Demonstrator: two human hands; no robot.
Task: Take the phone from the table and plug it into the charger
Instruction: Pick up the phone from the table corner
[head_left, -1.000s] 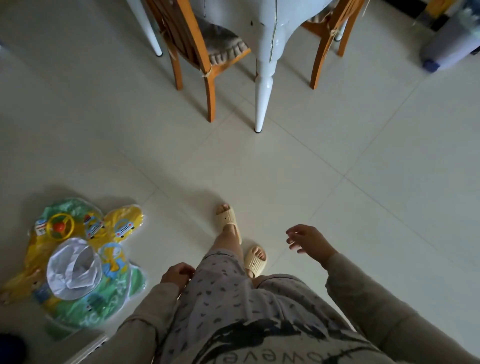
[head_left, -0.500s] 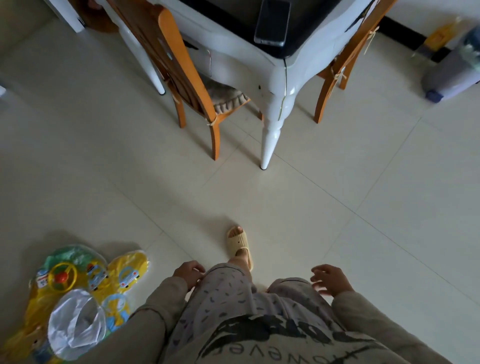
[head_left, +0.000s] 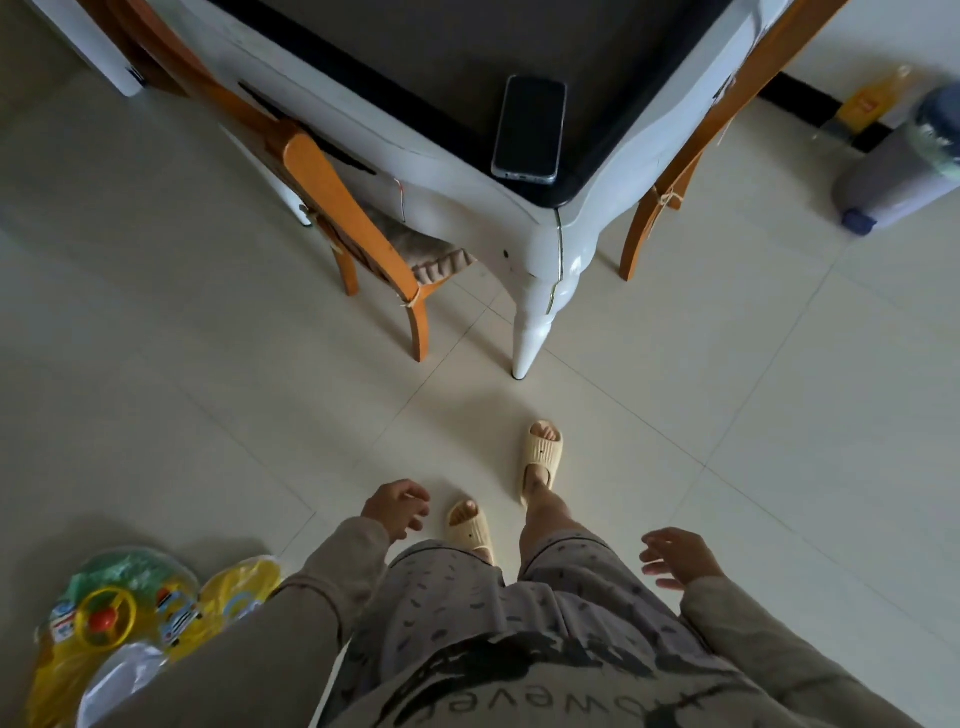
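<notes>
Nearest cam: person's torso w/ printed top and patterned shorts, both beige sleeves in view. Left hand (head_left: 397, 506) hangs low by left hip, fingers loosely curled and apart, holding nothing. Right hand (head_left: 675, 558) out to the right side, palm down, fingers spread, also empty. Both hands well apart from the phone. Bottom-left on floor (head_left: 779, 389): inflatable toy (head_left: 119, 618) in clear plastic, yellow/green w/ small steering wheel, partly cut by frame edge and left sleeve. Feet in cream slippers: left slipper (head_left: 470, 530) close to body, right slipper (head_left: 540, 457) a step ahead, toes pointing toward the bench corner. Floor is pale tile w/ grout lines. Further on: white bench (head_left: 550, 234) w/ dark top, seen corner-on, one turned white leg down to the tile just ahead of the right slipper. Phone (head_left: 530, 130) lies flat on the dark top, screen dark, right near that corner, short edge just inside the rim, long axis running away from the person. Wooden chair (head_left: 332, 192) pushed under bench on the left side, cushion w/ frilled edge on seat; second wooden chair (head_left: 675, 171) on the right side, only leg/frame visible. Far right by the wall: grey bin (head_left: 904, 166), w/ a yellow item (head_left: 867, 101) just behind it, too blurred to ID.
</notes>
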